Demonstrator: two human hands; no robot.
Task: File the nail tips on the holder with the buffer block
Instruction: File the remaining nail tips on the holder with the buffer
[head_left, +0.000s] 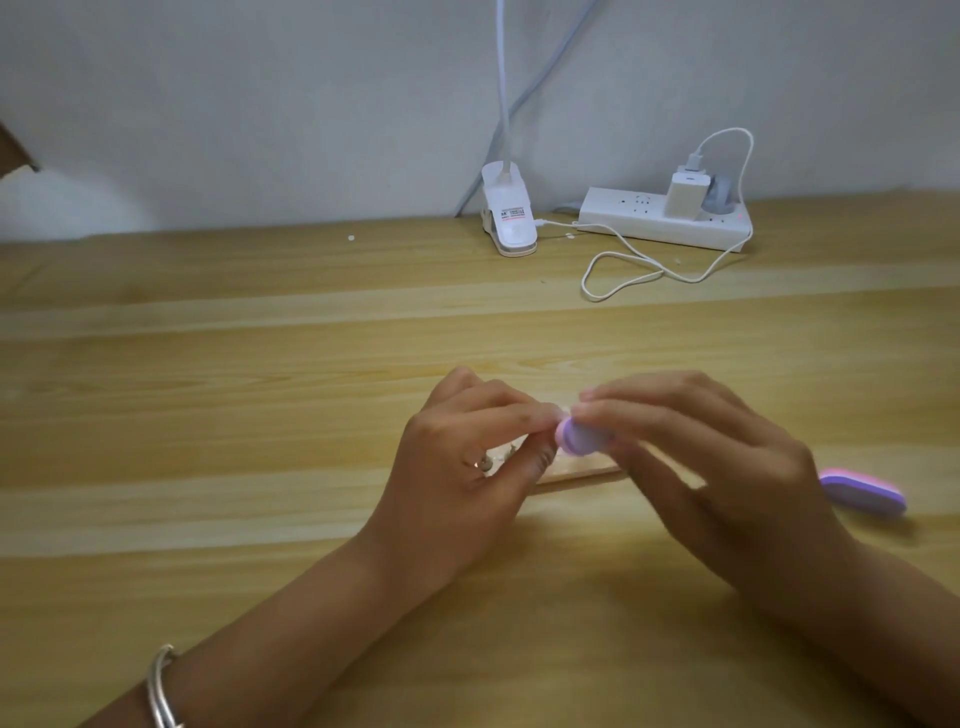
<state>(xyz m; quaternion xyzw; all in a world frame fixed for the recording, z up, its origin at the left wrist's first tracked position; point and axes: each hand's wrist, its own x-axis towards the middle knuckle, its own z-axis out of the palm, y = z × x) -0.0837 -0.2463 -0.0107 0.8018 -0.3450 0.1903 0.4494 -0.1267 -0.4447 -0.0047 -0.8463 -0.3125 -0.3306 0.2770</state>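
One buffer block (737, 440) in the right hand (727, 478) points toward the left hand (467, 467).

The buffer block (736, 441) is lilac with a thin pink layer through its edge, and a second buffer (865, 492) shows the same lilac and pink stripes. The table (260, 415) is light wood with long pale and honey grain bands. The power strip (621, 215), charger (684, 196) and cable (693, 280) are white, the bracelet (162, 686) silver.

Soft even light, faint shadows under hands (571, 457); motion blur there, slight edge distortion.
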